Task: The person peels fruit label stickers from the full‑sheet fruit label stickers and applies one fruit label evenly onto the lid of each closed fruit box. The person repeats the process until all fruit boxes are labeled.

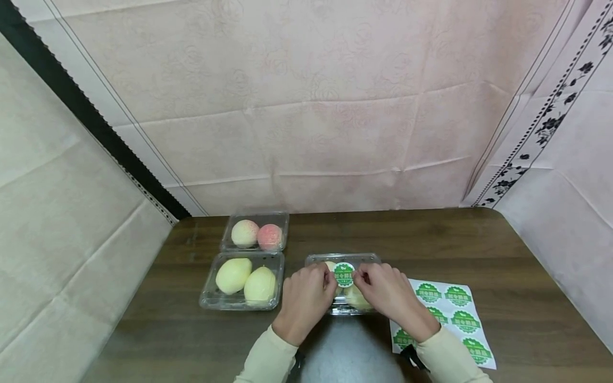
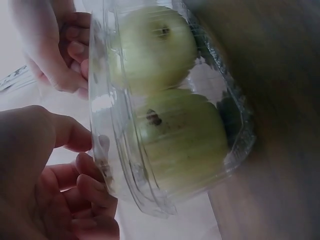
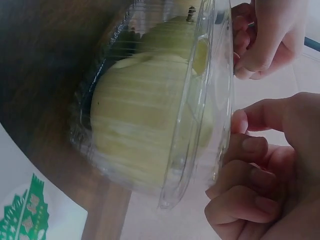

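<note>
Both hands are resting on top of a clear plastic box with 2 pale yellow pears inside, which is sitting on the dark brown wooden tabletop right in front of the person. The left hand is lying on the left side of the lid, and its fingers are curling in and touching the lid beside a round green sticker. The right hand is lying on the right side of the lid, and its fingers are curling in the same way and touching the sticker's other edge. The sticker is lying flat on the middle of the lid, between the 2 hands. I cannot tell if the fingertips are pinching the sticker or just pressing it. A white sheet of round green stickers is lying on the tabletop just to the right of the box, partly under the right arm. To the left, 2 more boxes are sitting close together: a clear plastic box holding 2 yellow pears, and behind it a clear plastic box holding 2 pink peaches.
</note>
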A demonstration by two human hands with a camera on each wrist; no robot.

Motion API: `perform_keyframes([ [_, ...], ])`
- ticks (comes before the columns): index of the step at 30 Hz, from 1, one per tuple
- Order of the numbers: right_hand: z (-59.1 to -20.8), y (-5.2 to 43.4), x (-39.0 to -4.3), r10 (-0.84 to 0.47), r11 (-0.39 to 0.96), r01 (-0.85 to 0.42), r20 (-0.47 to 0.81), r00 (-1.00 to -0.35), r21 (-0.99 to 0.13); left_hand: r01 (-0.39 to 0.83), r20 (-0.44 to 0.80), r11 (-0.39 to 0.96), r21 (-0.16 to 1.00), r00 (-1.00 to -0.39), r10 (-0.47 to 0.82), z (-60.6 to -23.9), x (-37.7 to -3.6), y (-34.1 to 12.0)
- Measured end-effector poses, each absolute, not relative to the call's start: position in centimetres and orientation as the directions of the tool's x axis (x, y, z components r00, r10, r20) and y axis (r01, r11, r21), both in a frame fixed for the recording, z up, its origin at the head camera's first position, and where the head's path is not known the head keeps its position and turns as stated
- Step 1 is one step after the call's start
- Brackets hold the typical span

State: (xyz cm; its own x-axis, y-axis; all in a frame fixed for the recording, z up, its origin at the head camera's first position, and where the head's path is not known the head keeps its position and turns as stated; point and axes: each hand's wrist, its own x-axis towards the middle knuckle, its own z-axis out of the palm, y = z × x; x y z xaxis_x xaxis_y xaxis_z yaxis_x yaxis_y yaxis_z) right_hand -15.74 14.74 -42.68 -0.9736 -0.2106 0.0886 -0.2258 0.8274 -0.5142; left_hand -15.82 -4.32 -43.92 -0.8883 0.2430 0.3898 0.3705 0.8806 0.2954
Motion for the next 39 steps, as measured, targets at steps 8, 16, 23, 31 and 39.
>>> perform_keyframes([
  [8,-42.7,14.8,-15.8,-0.246,0.845,-0.266,0.103,-0.964,-0.464,0.381,0.41,0.898,0.219,-0.871,0.27,-44.3,-15.9,-4.3],
  [16,-42.6,15.0,-15.9,-0.253,0.871,-0.283,0.128,-0.959,-0.402,0.374,0.394,0.904,0.207,-0.878,0.273,-44.4,-16.1,-4.2],
  [23,-42.2,15.2,-15.5,-0.189,0.866,-0.244,0.165,-0.968,-0.437,0.353,0.393,0.911,0.213,-0.885,0.25,-44.4,-16.0,-4.2],
  [31,-42.4,15.5,-14.9,-0.233,0.862,-0.29,0.183,-0.955,-0.417,0.349,0.462,0.922,0.167,-0.854,0.24,-44.6,-16.0,-4.3],
  [39,-42.9,15.6,-15.0,-0.285,0.836,-0.355,0.221,-0.933,-0.418,0.403,0.373,0.842,0.359,-0.889,0.266,-43.7,-16.1,-5.3],
])
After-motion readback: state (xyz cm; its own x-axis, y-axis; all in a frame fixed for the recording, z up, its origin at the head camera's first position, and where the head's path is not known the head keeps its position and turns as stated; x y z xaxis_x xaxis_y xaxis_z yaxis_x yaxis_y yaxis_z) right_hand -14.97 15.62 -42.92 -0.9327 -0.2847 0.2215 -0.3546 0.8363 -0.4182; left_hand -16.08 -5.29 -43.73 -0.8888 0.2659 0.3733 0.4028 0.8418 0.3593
